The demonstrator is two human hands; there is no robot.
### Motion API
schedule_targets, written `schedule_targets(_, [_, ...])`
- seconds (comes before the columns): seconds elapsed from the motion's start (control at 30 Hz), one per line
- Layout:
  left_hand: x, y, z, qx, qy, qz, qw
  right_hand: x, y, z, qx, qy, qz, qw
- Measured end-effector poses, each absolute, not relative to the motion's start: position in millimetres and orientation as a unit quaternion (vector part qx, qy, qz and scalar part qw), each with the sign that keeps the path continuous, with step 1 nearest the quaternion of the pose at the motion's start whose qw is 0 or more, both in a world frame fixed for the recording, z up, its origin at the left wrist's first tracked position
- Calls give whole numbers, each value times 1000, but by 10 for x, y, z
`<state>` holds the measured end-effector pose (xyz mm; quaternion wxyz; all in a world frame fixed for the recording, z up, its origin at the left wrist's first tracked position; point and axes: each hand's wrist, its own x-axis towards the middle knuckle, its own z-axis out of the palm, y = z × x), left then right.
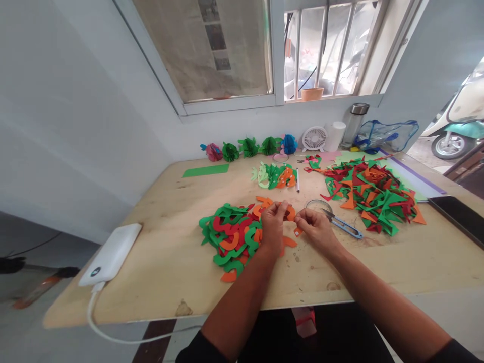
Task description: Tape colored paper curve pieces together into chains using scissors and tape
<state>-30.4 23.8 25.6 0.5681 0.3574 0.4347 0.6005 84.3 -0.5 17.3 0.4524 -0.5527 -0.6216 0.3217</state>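
Note:
My left hand (273, 223) and my right hand (315, 229) pinch a piece of orange cut paper (290, 214) between their fingertips, above the plywood table (159, 282). A heap of curved green, red and orange paper cut-outs (229, 237) lies against my left hand. Near my right hand sit blue-handled thread snips (342, 225) and a round transparent ring (318, 205). A small orange scrap (298, 232) lies just below my right fingers. Farther right is a larger heap of angular paper cut-outs (372, 196).
Along the back of the table stand a row of paper pom-poms (249, 147), a small fan (314, 138) and a steel-capped bottle (355, 118). A smaller cut-out pile (274, 176) and a pen (297, 180) lie ahead. A white power bank (110, 254) sits at the left edge.

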Motion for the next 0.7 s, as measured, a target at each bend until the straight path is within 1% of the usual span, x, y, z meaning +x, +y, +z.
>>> schedule_targets(0.27, [-338,258,207,357,424,612,565,826,-17,193,-547,-627,328,447])
schedule_targets(0.37, [-335,263,204,336,409,600,599,831,-6,188,-547,-599,366,457])
schedule_targets(0.5, [-334,288,202,332,406,558,643,864,30,161,-540,-546,405,496])
schedule_targets(0.7, [-312,278,225,446,426,449,646,903,46,178,-520,-477,414,575])
